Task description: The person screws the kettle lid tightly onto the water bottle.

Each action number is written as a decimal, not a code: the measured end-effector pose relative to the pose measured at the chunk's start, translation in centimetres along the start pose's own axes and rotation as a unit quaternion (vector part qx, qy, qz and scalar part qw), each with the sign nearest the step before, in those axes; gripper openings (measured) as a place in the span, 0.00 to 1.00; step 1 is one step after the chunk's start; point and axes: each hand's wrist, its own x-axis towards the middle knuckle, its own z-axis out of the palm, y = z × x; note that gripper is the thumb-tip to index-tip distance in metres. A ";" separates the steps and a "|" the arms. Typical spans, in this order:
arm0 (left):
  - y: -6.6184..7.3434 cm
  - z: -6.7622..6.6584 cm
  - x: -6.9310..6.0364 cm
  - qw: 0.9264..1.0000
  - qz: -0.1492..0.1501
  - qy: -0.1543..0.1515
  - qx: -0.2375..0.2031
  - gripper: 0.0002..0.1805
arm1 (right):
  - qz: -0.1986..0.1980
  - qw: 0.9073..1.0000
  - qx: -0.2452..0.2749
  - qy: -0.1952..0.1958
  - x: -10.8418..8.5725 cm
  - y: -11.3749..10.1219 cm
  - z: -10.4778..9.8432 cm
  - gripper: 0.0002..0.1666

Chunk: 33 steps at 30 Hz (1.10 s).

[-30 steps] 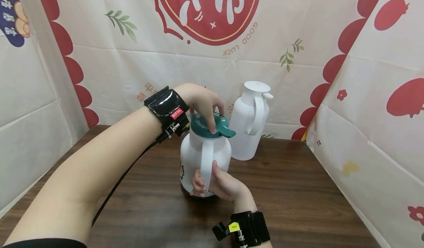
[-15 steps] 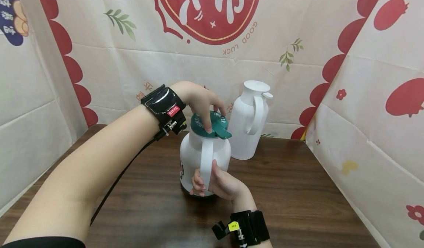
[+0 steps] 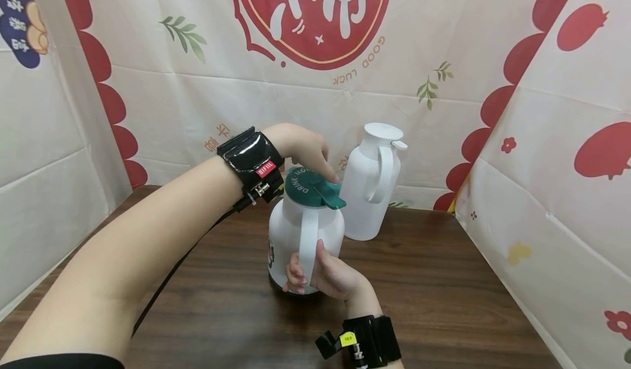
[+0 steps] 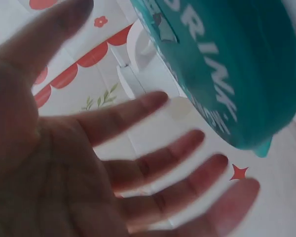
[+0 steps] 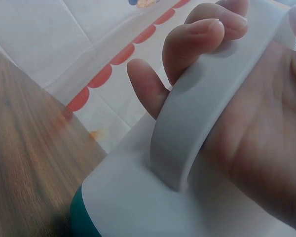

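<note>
A white thermos jug (image 3: 286,232) with a green lid (image 3: 307,190) stands upright on the table, its white handle (image 3: 308,243) facing me. My right hand (image 3: 332,276) grips that handle; in the right wrist view its fingers (image 5: 195,42) curl round the handle (image 5: 207,94). Over the lid hovers my left hand (image 3: 303,147). In the left wrist view the left hand's fingers (image 4: 163,158) are spread and apart from the lid (image 4: 251,64), which carries white lettering. The lid's lever (image 3: 331,196) points right and toward me.
Behind and right of the jug stands a second, all-white jug (image 3: 367,188) with its handle on the right. The dark wooden table (image 3: 443,298) ends at a printed cloth backdrop (image 3: 296,101), with cloth walls on both sides. A black cable (image 3: 172,270) runs from the left wrist.
The lid turned slightly, its lever swinging a little toward the handle. My left fingers and thumb, earlier on the lid, have let go and spread. The right hand keeps its grip.
</note>
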 end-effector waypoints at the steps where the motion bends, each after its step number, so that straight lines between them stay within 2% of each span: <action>1: 0.2 0.1 0.0 1.000 -0.007 0.004 0.003 0.30 | 0.000 1.000 0.000 0.000 0.0 0.0 0.0 0.36; 7: 1.0 0.4 0.1 0.999 -0.033 0.025 0.020 0.27 | 0.002 1.000 0.001 0.004 0.0 -0.1 0.0 0.35; 12: 1.6 0.8 0.1 0.998 -0.050 0.037 0.021 0.30 | 0.000 1.000 -0.001 0.007 0.0 -0.1 -0.1 0.35; 15: 1.8 1.1 0.2 0.998 -0.059 0.032 0.006 0.31 | 0.001 1.000 0.000 0.008 0.0 -0.1 -0.1 0.35; 18: 1.9 1.3 0.2 0.997 -0.068 0.025 -0.013 0.28 | 0.002 1.000 0.000 0.006 0.0 0.0 -0.1 0.35; 22: 1.9 1.6 0.4 0.996 -0.079 0.022 -0.017 0.25 | 0.000 1.000 -0.001 0.006 -0.1 0.1 -0.1 0.35; 33: 1.8 1.8 0.5 0.997 -0.064 0.033 0.031 0.27 | -0.001 1.000 -0.006 0.008 0.0 0.0 -0.1 0.35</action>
